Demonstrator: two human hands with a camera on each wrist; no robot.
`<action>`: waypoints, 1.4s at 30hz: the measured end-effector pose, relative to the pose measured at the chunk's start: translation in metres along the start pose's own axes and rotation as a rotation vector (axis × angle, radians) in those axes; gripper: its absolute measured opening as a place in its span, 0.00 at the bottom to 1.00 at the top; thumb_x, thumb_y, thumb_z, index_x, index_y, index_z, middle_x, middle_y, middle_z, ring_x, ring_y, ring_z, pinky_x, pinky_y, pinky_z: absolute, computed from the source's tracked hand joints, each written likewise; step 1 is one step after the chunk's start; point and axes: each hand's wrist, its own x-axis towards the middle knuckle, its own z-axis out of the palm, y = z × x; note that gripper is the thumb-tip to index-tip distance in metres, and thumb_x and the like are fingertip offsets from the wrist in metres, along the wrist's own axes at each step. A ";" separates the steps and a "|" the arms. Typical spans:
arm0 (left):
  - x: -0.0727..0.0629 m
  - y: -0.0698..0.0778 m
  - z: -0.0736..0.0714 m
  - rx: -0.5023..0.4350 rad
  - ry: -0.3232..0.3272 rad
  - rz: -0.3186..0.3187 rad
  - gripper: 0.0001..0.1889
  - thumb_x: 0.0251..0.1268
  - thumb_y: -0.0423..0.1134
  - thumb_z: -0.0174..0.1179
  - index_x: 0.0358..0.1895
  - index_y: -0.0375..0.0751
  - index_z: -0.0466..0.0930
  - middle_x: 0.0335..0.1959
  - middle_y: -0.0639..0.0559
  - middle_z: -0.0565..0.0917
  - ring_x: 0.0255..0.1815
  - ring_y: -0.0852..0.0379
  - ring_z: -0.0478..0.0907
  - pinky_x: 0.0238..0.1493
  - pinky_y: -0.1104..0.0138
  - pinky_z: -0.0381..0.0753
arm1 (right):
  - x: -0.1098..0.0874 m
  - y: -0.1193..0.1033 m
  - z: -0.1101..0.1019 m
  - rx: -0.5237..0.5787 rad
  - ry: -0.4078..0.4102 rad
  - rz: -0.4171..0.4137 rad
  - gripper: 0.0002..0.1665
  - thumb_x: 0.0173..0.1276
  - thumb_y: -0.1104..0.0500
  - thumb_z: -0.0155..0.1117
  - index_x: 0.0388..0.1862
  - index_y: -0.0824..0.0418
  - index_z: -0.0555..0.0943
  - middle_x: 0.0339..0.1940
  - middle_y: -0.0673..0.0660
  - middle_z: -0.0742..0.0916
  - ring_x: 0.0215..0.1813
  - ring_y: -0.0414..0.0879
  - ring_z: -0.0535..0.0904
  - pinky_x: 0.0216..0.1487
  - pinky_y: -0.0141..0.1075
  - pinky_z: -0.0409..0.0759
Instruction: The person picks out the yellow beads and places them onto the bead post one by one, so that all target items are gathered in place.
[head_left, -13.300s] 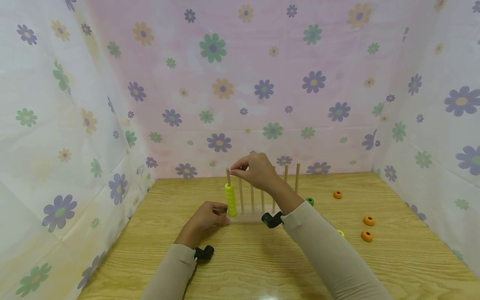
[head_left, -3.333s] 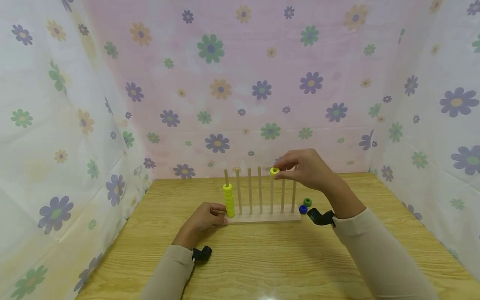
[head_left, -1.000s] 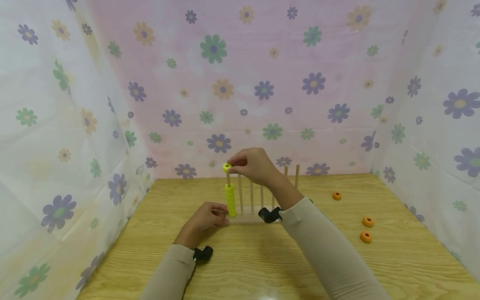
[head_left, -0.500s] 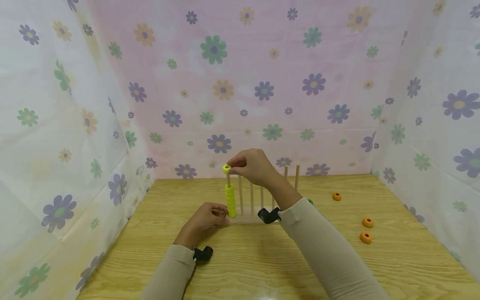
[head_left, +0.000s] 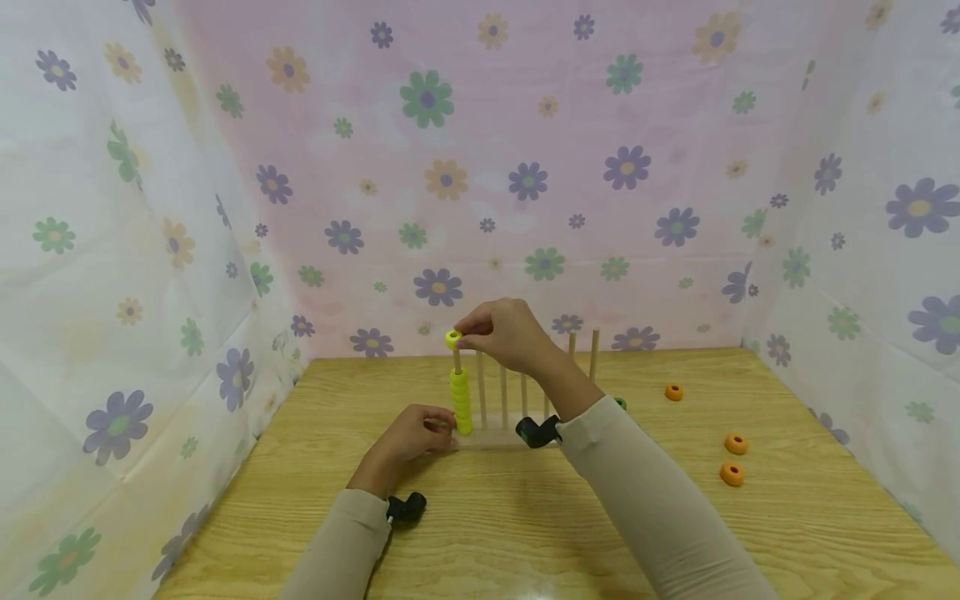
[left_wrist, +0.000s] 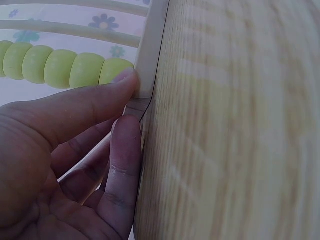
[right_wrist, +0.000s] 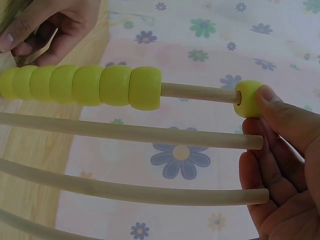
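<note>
A wooden peg rack [head_left: 491, 437] stands on the table with several upright pegs. Its leftmost peg carries a stack of yellow beads [head_left: 461, 404]. At that peg's top my right hand [head_left: 512, 335] pinches one more yellow bead [right_wrist: 248, 99] between thumb and finger. The peg's tip enters this bead's hole, and bare peg shows between it and the stack. My left hand [head_left: 409, 433] grips the left end of the rack's base, thumb and finger [left_wrist: 126, 145] at the corner, seen close in the left wrist view. My right forearm hides part of the rack.
Three orange beads [head_left: 674, 392] lie on the wood-grain table [head_left: 480, 533] at the right. A green bead [head_left: 621, 404] shows partly behind my right sleeve. Flowered cloth [head_left: 525, 125] walls the back and sides.
Since 3.3 seconds ago, my right hand has carried the yellow bead left to the leftmost peg. Over the last second it has lowered very slightly. My left hand has stayed at the base.
</note>
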 end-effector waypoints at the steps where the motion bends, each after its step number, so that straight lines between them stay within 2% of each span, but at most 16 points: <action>1: 0.000 0.000 0.000 -0.002 -0.001 0.001 0.14 0.63 0.33 0.73 0.51 0.38 0.87 0.44 0.44 0.87 0.41 0.56 0.83 0.41 0.63 0.86 | 0.000 0.000 0.000 0.000 0.000 0.000 0.12 0.67 0.55 0.77 0.47 0.55 0.92 0.42 0.49 0.92 0.42 0.38 0.89 0.44 0.32 0.88; 16: 0.001 -0.001 0.000 0.016 0.001 -0.018 0.13 0.62 0.34 0.74 0.49 0.42 0.87 0.42 0.49 0.87 0.40 0.56 0.83 0.38 0.66 0.85 | -0.001 0.001 0.000 -0.023 -0.018 -0.019 0.11 0.67 0.56 0.76 0.47 0.56 0.92 0.43 0.50 0.92 0.41 0.38 0.89 0.43 0.31 0.87; 30: -0.001 0.003 0.002 0.001 0.016 -0.019 0.15 0.61 0.34 0.75 0.51 0.38 0.86 0.46 0.42 0.87 0.40 0.55 0.81 0.39 0.64 0.85 | -0.001 0.003 0.000 -0.026 -0.040 -0.020 0.10 0.68 0.58 0.76 0.46 0.57 0.92 0.43 0.50 0.92 0.41 0.38 0.89 0.44 0.32 0.87; 42: -0.002 0.004 0.001 0.018 0.019 -0.012 0.15 0.61 0.34 0.76 0.50 0.39 0.87 0.44 0.45 0.86 0.39 0.55 0.81 0.38 0.65 0.84 | -0.002 0.005 -0.001 -0.053 -0.040 -0.042 0.11 0.69 0.59 0.74 0.49 0.58 0.91 0.45 0.52 0.92 0.45 0.41 0.89 0.46 0.34 0.87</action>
